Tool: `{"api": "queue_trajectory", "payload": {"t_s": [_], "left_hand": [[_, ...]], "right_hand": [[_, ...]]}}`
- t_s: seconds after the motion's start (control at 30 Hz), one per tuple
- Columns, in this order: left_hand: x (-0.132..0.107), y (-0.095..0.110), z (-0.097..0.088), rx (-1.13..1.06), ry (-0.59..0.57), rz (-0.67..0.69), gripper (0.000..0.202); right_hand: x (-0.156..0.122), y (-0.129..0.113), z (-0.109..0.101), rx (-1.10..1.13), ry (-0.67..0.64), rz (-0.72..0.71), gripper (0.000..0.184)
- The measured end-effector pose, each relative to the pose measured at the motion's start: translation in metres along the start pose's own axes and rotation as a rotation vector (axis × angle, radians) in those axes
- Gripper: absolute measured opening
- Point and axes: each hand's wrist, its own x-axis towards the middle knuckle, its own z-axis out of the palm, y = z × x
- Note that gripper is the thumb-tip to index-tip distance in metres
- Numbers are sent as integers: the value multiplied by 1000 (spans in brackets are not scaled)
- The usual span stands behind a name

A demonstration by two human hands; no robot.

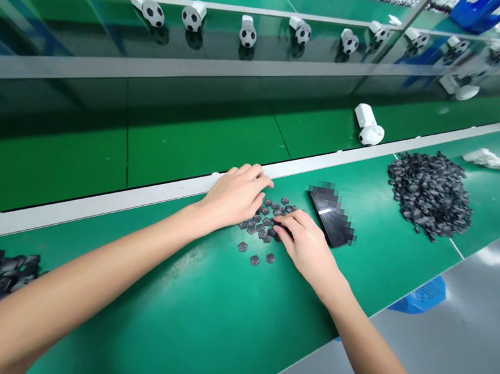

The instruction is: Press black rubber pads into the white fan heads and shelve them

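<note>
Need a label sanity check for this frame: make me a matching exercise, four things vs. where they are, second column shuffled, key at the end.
Things
1. Left hand
2. Black phone
3. Large heap of small dark pieces
4. Football-patterned items

Places
A. Spaced out in a row across the far side
B. Flat on the green table, just beyond the right hand
C. At the left side of the loose dark pentagons
D. On the same table, farther right than the phone

Pairs: 1-C, 2-B, 3-D, 4-A
</note>
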Motion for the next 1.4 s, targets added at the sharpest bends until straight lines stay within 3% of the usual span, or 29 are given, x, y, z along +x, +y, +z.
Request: {"api": "queue_trajectory", "payload": {"t_s": [0.13,0.23,0.5,0.7,0.9,0.97,1.07,1.17,1.23,1.3,1.4], "left_hand": [[9,9,8,-101,-65,143,28],[13,15,12,-82,-116,177,27],[11,22,17,-31,-130,182,21],[14,20,19,-34,-118,212,22],[7,27,1,-89,-41,106,33],[-8,36,-10,-186,-123,76,29],[-38,54,-17,-359,-339,84,21],[-60,75,-11,-427,-463,123,16],[-62,83,-4,-385,-489,171,17],[-53,83,1,-330,-466,215,19],[-28,69,6,-211,-318,158,23]], "right_hand": [[3,0,-1,9,-53,21,27],[5,3,-2,38,-65,30,21],[1,9,-5,142,11,40,10],[2,6,-7,118,-54,47,9],[-1,5,-10,191,-20,31,7],[-10,1,-18,235,3,26,7],[-35,-5,-32,205,9,68,7],[-65,-8,-39,104,-49,117,10],[-79,-9,-40,79,-93,122,10],[-85,-10,-41,102,-119,111,10],[-75,-9,-43,141,-72,118,9]]}}
